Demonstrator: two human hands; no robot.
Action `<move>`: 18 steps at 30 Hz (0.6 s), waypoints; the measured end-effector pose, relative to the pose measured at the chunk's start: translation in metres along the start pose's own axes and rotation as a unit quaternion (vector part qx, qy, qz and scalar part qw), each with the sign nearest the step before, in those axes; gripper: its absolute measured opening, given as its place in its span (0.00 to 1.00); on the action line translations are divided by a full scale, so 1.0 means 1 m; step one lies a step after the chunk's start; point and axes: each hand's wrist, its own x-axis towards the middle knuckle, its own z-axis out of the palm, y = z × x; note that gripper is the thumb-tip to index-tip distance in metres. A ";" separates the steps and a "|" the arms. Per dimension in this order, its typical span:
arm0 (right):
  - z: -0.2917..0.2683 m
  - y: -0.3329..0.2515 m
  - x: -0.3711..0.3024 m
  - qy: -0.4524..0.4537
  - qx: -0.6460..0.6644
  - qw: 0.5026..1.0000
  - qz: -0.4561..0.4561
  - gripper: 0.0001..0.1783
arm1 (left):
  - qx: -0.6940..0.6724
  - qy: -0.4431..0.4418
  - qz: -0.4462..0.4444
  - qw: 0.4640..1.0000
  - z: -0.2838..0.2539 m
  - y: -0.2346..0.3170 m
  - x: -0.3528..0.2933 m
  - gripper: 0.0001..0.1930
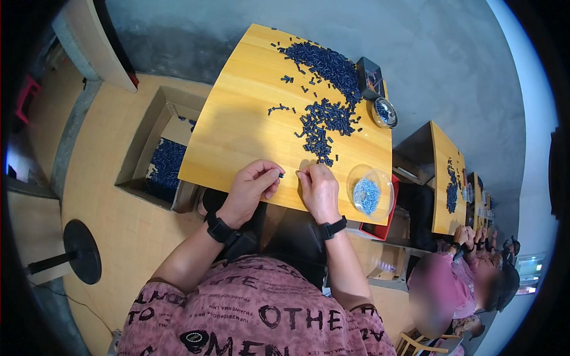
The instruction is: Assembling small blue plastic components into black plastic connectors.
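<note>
Tabletop (228, 118) below, left hand (246, 188) pinches dark piece (281, 175), right hand (321, 188) curled.

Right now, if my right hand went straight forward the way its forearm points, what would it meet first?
Your right hand would probably meet the nearer cluster of small dark pieces on the table; its height above the tabletop is unclear.

Yellow-brown, wood-grained tabletop (237, 107), smooth with a soft sheen; small, dark, plastic-looking cylindrical pieces (323, 62), heaped toward its far edge; clear, glossy round dish (386, 199) at its near right corner; brown, matt cardboard box (141, 141); pink printed cloth shirt (246, 296).
</note>
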 end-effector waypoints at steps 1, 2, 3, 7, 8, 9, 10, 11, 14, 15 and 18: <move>-0.002 -0.001 -0.005 0.000 0.001 1.000 0.000 0.06 | -0.010 -0.012 -0.006 1.000 0.001 0.000 -0.001 0.06; -0.006 -0.003 -0.010 0.008 0.077 0.996 0.043 0.06 | -0.020 -0.023 -0.012 0.999 0.003 0.000 -0.001 0.06; -0.010 -0.004 -0.017 0.016 0.152 0.984 0.086 0.06 | -0.020 -0.023 -0.012 0.999 0.006 0.001 -0.002 0.06; -0.039 -0.024 -0.033 0.001 0.450 0.854 0.260 0.03 | -0.009 -0.049 -0.016 0.999 0.017 0.002 -0.005 0.06; -0.046 -0.027 -0.037 -0.005 0.466 0.848 0.252 0.04 | -0.010 -0.065 -0.011 0.998 0.020 0.002 -0.005 0.06; -0.051 -0.030 -0.041 -0.002 0.466 0.848 0.254 0.04 | -0.009 -0.068 -0.014 0.998 0.023 0.002 -0.005 0.06; -0.056 -0.033 -0.044 0.000 0.488 0.837 0.249 0.05 | -0.004 -0.083 -0.001 0.997 0.027 0.002 -0.006 0.06; -0.061 -0.036 -0.047 0.002 0.510 0.825 0.243 0.07 | 0.000 -0.097 0.011 0.995 0.031 0.002 -0.007 0.06; -0.074 -0.044 -0.052 0.020 0.533 0.808 0.250 0.07 | 0.029 -0.116 0.012 0.993 0.044 0.007 -0.012 0.06; -0.077 -0.047 -0.054 0.030 0.546 0.797 0.257 0.08 | 0.030 -0.119 0.010 0.992 0.047 0.007 -0.014 0.06; -0.087 -0.048 -0.061 0.026 0.525 0.817 0.238 0.08 | 0.028 -0.135 0.003 0.990 0.054 0.007 -0.019 0.06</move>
